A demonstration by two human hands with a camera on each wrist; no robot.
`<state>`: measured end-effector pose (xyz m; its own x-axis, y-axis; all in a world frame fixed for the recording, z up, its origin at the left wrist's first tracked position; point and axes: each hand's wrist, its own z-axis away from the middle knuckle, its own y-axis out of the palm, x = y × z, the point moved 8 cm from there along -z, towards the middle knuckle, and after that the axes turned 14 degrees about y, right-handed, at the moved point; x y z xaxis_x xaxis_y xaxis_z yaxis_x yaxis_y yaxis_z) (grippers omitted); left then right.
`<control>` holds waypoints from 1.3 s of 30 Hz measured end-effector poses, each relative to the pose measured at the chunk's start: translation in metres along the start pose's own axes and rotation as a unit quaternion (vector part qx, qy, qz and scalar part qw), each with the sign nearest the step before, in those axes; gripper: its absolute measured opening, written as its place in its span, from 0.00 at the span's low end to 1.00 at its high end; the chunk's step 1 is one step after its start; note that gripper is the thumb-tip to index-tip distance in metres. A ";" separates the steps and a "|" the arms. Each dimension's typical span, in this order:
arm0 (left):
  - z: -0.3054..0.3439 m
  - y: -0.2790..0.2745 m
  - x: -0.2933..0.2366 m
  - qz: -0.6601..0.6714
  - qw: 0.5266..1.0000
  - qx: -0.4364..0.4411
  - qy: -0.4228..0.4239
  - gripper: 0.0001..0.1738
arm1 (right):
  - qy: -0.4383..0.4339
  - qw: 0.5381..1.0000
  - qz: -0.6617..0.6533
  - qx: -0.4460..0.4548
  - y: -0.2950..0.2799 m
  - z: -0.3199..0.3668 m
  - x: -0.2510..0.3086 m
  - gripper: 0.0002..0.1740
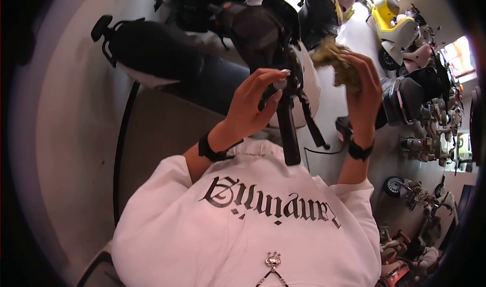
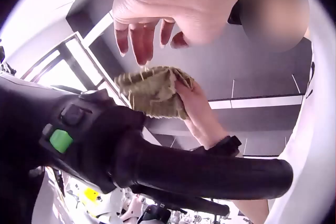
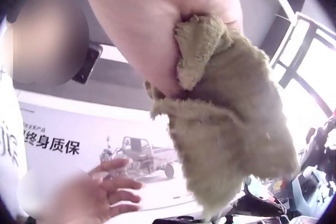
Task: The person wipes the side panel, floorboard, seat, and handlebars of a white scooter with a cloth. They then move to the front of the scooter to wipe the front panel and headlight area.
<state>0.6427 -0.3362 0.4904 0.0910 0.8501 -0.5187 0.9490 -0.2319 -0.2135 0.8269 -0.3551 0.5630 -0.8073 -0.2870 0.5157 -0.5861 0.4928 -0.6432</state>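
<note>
My right hand point(image 1: 362, 94) grips a crumpled olive-green cloth point(image 1: 331, 59), which hangs in loose folds from the fingers in the right wrist view point(image 3: 236, 124). It is raised beside the front of a dark scooter, to the right of the handlebar. My left hand point(image 1: 245, 105) hovers by the handlebar with its fingers loosely bent and nothing held. The left wrist view puts this hand above the black handlebar grip point(image 2: 210, 172), apart from it. A green button point(image 2: 61, 141) shows on the switch housing inboard of the grip. A brake lever point(image 1: 315, 122) runs alongside.
The scooter's black seat point(image 1: 152, 51) extends to the left. More scooters stand along the right, among them a yellow and white one point(image 1: 392, 21). A wall poster point(image 3: 68, 134) with a three-wheeled vehicle appears in the right wrist view.
</note>
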 end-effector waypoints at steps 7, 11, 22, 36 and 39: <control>-0.004 -0.042 0.035 -0.100 0.994 -0.015 0.034 0.23 | -0.046 0.934 -0.020 0.354 0.139 -0.007 -0.012 0.32; 0.022 -0.047 0.070 -0.060 0.995 0.079 0.007 0.25 | -0.053 0.902 0.040 0.426 0.146 -0.013 -0.012 0.35; -0.008 -0.041 0.210 -0.136 0.983 0.118 -0.034 0.46 | -0.108 0.762 0.165 0.617 0.273 -0.088 -0.021 0.17; -0.033 -0.090 0.346 -0.185 0.976 0.113 0.007 0.27 | -0.097 0.938 0.207 0.261 0.327 -0.151 -0.010 0.25; -0.038 -0.104 0.360 -0.229 0.966 0.098 0.074 0.25 | -0.112 0.944 0.226 0.213 0.315 -0.155 0.015 0.22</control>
<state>0.5888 0.0123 0.3575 -0.2687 0.9395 -0.2124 0.8259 0.1112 -0.5528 0.6410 -0.0768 0.4551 -0.9482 -0.3160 0.0335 -0.1157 0.2452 -0.9625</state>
